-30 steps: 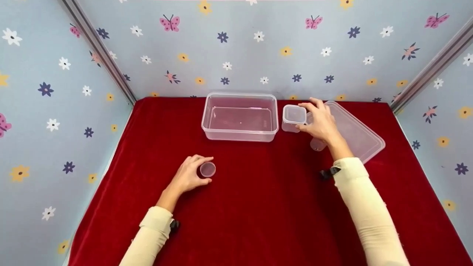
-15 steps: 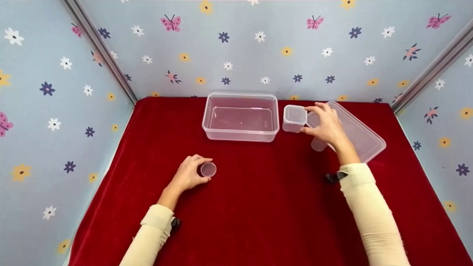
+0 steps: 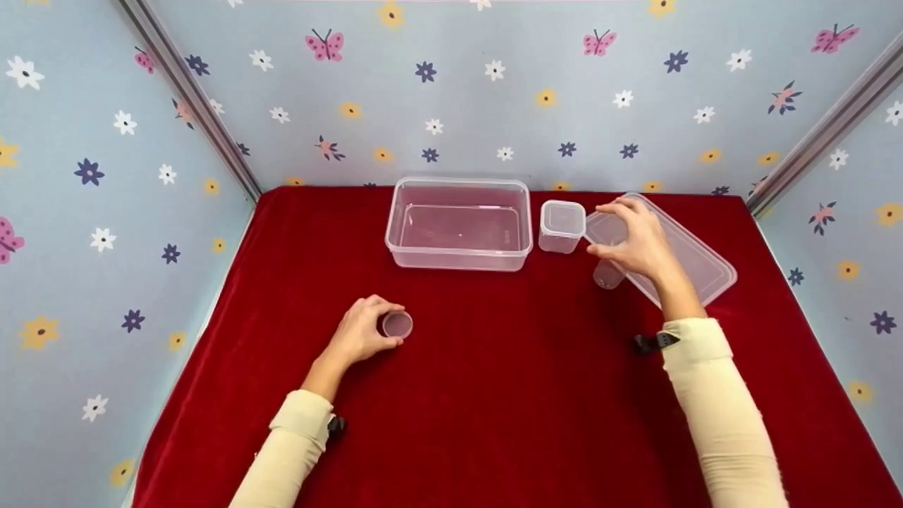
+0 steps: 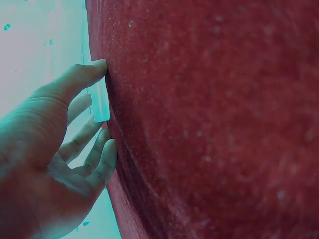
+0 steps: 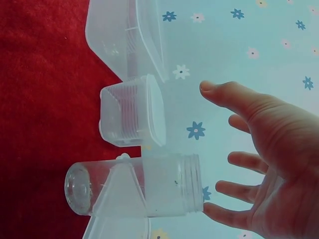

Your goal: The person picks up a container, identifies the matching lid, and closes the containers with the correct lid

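I see a red velvet cloth (image 3: 494, 395) boxed in by blue flowered walls (image 3: 494, 92). My left hand (image 3: 360, 331) curls round a small round cap (image 3: 397, 324); my right hand (image 3: 635, 240) hovers spread, gripping nothing, above a clear jar (image 3: 607, 271).

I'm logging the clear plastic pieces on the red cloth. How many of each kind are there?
Large clear rectangular plastic tub: 1
Small clear square lidded plastic container: 1
Clear round threaded plastic jar: 1
Large clear flat rectangular plastic lid: 1
Small clear round plastic cap: 1
Total: 5

Pale blue flowered walls (image 3: 494, 106) enclose a red velvet tabletop (image 3: 494, 388).
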Tool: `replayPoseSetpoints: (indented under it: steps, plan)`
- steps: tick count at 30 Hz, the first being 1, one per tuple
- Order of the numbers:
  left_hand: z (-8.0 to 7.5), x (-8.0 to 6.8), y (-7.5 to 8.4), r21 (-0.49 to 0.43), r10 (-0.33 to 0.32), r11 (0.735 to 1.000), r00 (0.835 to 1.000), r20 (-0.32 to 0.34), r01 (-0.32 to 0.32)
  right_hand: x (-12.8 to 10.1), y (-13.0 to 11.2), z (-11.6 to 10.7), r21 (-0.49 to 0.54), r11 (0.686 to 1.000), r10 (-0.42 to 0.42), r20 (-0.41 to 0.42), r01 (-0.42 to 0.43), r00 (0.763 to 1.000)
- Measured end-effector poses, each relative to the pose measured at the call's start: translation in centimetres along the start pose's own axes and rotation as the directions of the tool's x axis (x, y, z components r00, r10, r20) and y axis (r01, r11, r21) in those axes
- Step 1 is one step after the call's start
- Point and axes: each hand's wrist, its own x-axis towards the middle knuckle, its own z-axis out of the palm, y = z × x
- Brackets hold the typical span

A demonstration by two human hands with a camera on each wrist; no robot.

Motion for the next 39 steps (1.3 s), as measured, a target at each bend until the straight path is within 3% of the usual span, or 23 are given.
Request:
replayPoseSetpoints:
  steps: [10,25,39]
  plan:
    - [-1.2,-0.5,1.6,-0.041,0.043,0.998,0.999,-0.032,-0.045,-0.3,0.4,-1.1,0.026,1.000,0.009,0.037,-0.010,0.999]
    - [-1.1,-0.4,0.3,-0.009,0.027,1.000,1.000,0.010,-0.027,-1.5,1.8,-1.9,0.025,0.994,0.101,0.177,-0.107,0.979]
    - [-0.8,-0.4,-0.4,0.000,-0.016,1.000,1.000,0.017,0.016,-1.4,2.0,-1.4,-0.016,0.996,0.089,0.173,-0.087,0.981]
